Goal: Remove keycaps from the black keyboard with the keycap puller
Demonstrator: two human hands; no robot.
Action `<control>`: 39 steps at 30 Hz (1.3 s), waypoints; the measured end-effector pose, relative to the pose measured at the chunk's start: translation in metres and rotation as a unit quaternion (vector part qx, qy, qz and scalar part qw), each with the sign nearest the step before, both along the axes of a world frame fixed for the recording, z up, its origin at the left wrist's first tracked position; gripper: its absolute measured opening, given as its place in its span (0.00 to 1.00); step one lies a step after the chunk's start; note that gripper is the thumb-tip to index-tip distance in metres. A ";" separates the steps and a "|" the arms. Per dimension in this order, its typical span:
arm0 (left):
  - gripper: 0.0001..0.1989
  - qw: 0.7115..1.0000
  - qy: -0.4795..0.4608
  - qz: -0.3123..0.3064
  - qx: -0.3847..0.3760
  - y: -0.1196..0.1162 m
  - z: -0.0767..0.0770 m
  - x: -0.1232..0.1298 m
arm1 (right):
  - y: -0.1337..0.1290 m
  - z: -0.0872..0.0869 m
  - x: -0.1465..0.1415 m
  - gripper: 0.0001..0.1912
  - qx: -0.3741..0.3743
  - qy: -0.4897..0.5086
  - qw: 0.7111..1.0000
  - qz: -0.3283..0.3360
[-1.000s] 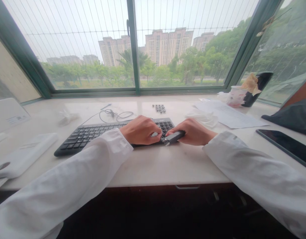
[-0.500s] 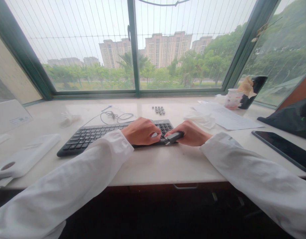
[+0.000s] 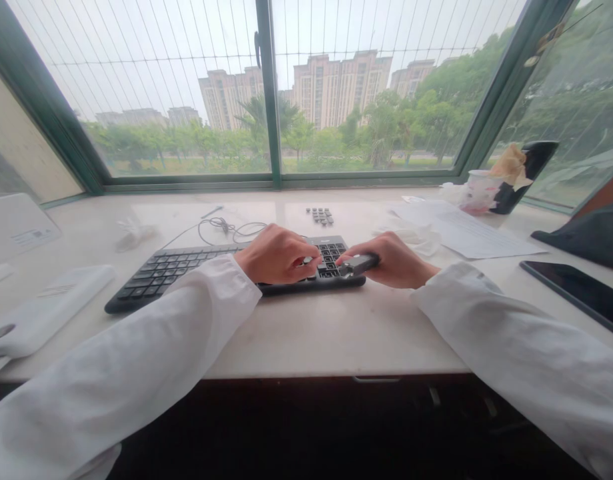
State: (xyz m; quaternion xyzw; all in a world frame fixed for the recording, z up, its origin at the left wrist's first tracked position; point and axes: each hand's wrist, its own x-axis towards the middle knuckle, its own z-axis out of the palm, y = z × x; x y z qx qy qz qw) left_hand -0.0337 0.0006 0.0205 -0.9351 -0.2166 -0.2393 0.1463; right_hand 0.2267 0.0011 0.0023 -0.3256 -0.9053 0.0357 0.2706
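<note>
My right grip (image 3: 401,261) clasps a dark tool (image 3: 365,263), apparently angled for reach over the keyboard (image 3: 159,274), flat on the bench (image 3: 336,333); my left (image 3: 274,257) curls above it, contents unclear. Loose keycaps (image 3: 322,220) sit beyond, perhaps grouped against straying.

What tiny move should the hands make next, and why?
I'd ease the left hand slightly away from the black plastic keyboard's capless key spots. Its bent fingers look close to the silvery tip of the dark grey handheld tool in the right hand's grip, and they partly hide the keys, so more room might be safer.
</note>
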 end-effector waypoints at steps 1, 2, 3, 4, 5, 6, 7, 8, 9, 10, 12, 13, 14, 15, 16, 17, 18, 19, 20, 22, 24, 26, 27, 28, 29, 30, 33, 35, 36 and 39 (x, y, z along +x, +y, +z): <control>0.14 1.000 0.005 -0.004 -0.004 -0.001 0.000 0.000 | 0.000 0.000 0.000 0.20 -0.004 0.000 1.000 0.001; 0.14 1.000 0.010 -0.011 -0.010 -0.001 0.000 0.000 | 0.000 0.000 0.000 0.20 -0.006 0.001 1.000 0.000; 0.13 1.000 0.016 -0.018 -0.016 -0.002 0.000 0.001 | 0.001 -0.001 0.000 0.19 -0.008 0.002 1.000 -0.002; 0.13 0.999 0.021 -0.025 -0.022 -0.002 0.000 0.001 | 0.001 -0.001 0.000 0.19 -0.010 0.005 1.000 -0.005; 0.13 0.999 0.025 -0.031 -0.029 -0.003 -0.001 0.001 | 0.002 -0.001 0.000 0.19 -0.012 0.007 1.000 -0.009; 0.13 0.998 0.030 -0.035 -0.035 -0.003 -0.001 0.002 | 0.002 -0.001 0.000 0.18 -0.015 0.008 1.000 -0.012; 0.13 0.998 0.036 -0.038 -0.040 -0.003 -0.001 0.002 | 0.002 -0.001 0.000 0.18 -0.018 0.008 1.000 -0.014; 0.13 0.997 0.042 -0.041 -0.045 -0.003 -0.001 0.003 | 0.002 -0.001 0.000 0.18 -0.021 0.006 1.000 -0.014; 0.13 0.997 0.047 -0.044 -0.050 -0.004 -0.001 0.003 | 0.002 0.000 0.000 0.17 -0.023 0.005 1.000 -0.013; 0.13 0.996 0.051 -0.045 -0.054 -0.004 -0.001 0.003 | 0.002 0.000 -0.001 0.17 -0.026 0.002 1.000 -0.009; 0.13 0.996 0.054 -0.045 -0.057 -0.004 -0.001 0.003 | 0.000 0.002 -0.001 0.16 -0.034 -0.004 0.999 0.008; 0.13 0.996 0.055 -0.044 -0.057 -0.004 -0.001 0.003 | -0.001 0.002 -0.002 0.16 -0.038 -0.010 0.999 0.019; 0.13 0.996 0.054 -0.042 -0.056 -0.004 -0.001 0.004 | -0.003 0.003 -0.002 0.16 -0.040 -0.017 0.999 0.028; 0.13 0.996 0.055 -0.041 -0.055 -0.005 -0.001 0.004 | -0.004 0.003 -0.002 0.16 -0.040 -0.026 0.998 0.033; 0.13 0.996 0.055 -0.040 -0.054 -0.005 -0.001 0.004 | -0.004 0.004 -0.002 0.16 -0.037 -0.034 0.998 0.034; 0.13 0.996 0.055 -0.039 -0.053 -0.004 -0.001 0.004 | -0.005 0.004 -0.002 0.17 -0.032 -0.042 0.998 0.034; 0.13 0.996 0.055 -0.037 -0.052 -0.004 -0.001 0.004 | -0.005 0.004 -0.002 0.17 -0.026 -0.051 0.998 0.032; 0.13 0.997 0.055 -0.035 -0.050 -0.004 -0.002 0.004 | -0.005 0.004 -0.002 0.18 -0.020 -0.058 0.998 0.031; 0.13 0.997 0.056 -0.033 -0.049 -0.004 -0.002 0.004 | -0.005 0.003 -0.002 0.18 -0.015 -0.066 0.997 0.031; 0.14 0.997 0.059 -0.028 -0.044 -0.004 -0.003 0.004 | -0.005 0.003 -0.003 0.17 -0.003 -0.079 0.996 0.029; 0.14 0.997 0.061 -0.024 -0.041 -0.003 -0.004 0.004 | -0.006 0.003 -0.004 0.16 0.009 -0.089 0.996 0.023; 0.14 0.997 0.060 -0.025 -0.040 -0.003 -0.004 0.004 | -0.008 0.004 -0.005 0.15 0.017 -0.097 0.995 0.016; 0.14 0.997 0.059 -0.025 -0.037 -0.003 -0.003 0.004 | -0.009 0.005 -0.006 0.15 0.019 -0.099 0.995 0.014; 0.14 0.997 0.058 -0.025 -0.034 -0.003 -0.003 0.004 | -0.010 0.005 -0.006 0.14 0.018 -0.099 0.995 0.013; 0.14 0.998 0.057 -0.024 -0.030 -0.003 -0.003 0.004 | -0.010 0.005 -0.007 0.14 0.015 -0.097 0.995 0.013; 0.14 0.998 0.056 -0.022 -0.026 -0.004 -0.002 0.004 | -0.011 0.005 -0.007 0.13 0.010 -0.094 0.995 0.015; 0.14 0.998 0.053 -0.017 -0.024 -0.004 -0.002 0.003 | -0.010 0.003 -0.008 0.12 -0.011 -0.057 0.998 0.013; 0.14 0.999 0.048 -0.013 -0.022 -0.003 -0.002 0.002 | -0.008 0.002 -0.008 0.11 -0.025 0.000 1.000 -0.011; 0.15 0.999 0.045 -0.011 -0.020 -0.003 -0.002 0.001 | -0.007 0.001 -0.008 0.11 -0.034 0.034 0.998 -0.034; 0.15 0.999 0.036 -0.007 -0.017 -0.002 -0.001 0.000 | -0.004 0.001 -0.006 0.16 -0.067 0.114 0.985 -0.108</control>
